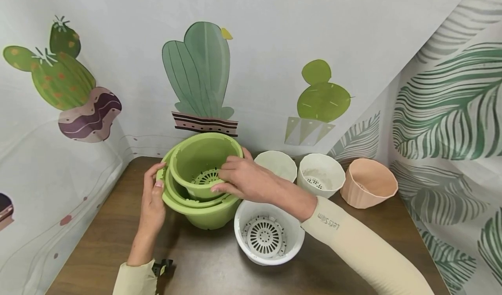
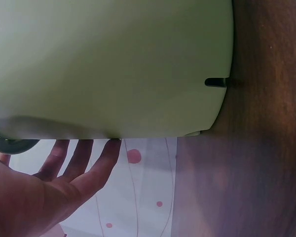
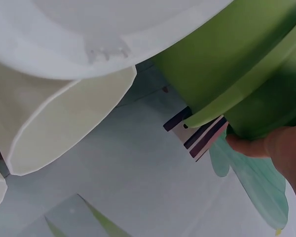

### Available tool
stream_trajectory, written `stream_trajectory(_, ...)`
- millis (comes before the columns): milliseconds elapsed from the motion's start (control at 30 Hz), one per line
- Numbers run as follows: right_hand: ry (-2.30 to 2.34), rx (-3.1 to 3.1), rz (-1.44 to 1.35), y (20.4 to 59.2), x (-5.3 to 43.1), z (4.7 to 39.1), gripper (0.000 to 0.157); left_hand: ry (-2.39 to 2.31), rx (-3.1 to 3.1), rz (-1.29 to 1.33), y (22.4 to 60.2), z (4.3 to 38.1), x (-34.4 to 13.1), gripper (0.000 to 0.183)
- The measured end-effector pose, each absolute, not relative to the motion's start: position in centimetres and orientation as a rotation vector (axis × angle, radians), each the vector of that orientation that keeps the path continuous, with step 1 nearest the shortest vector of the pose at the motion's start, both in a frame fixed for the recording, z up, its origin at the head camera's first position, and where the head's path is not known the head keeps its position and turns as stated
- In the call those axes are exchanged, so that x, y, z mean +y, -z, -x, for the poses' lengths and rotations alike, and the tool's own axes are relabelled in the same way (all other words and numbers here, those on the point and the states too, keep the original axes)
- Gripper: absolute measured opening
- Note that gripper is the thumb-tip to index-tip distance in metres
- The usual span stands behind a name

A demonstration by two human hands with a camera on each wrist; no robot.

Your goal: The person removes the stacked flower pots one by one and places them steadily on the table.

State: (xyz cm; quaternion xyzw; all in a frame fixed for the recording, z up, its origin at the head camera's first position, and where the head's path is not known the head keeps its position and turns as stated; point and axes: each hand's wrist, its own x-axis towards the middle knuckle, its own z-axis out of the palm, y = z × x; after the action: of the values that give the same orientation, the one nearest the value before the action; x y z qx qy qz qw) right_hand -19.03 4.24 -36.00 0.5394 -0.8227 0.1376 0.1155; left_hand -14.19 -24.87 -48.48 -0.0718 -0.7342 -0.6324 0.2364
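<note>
A small green plant pot (image 1: 205, 151) with a slotted base sits tilted inside larger nested green pots. My right hand (image 1: 251, 179) grips its right rim, with fingers over the edge. The outermost green pot (image 1: 209, 218) stands on the table, and my left hand (image 1: 152, 199) holds its left rim. In the left wrist view the fingers of my left hand (image 2: 44, 190) touch this pot's outer wall (image 2: 138, 74). In the right wrist view my right hand (image 3: 288, 153) reaches round the small pot. Just below my right forearm stands a white pot (image 1: 268, 260) with a slotted base.
Along the back right stand a pale greenish-white pot (image 1: 276, 164), a white faceted pot (image 1: 321, 173) with dirt inside, and a peach faceted pot (image 1: 368, 184). A patterned cloth (image 1: 266, 90) hangs behind the brown wooden table (image 1: 204, 264). By the left sleeve is a black strap piece (image 1: 162, 266).
</note>
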Motion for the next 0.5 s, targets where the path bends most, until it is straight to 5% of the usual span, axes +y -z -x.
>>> stream_trajectory(500, -0.464, -2.273, -1.576, 35.0, 4.7, 19.1, 0.028, 1.723, -2.024, 0.181, 48.5, 14.2, -24.9, 0.048)
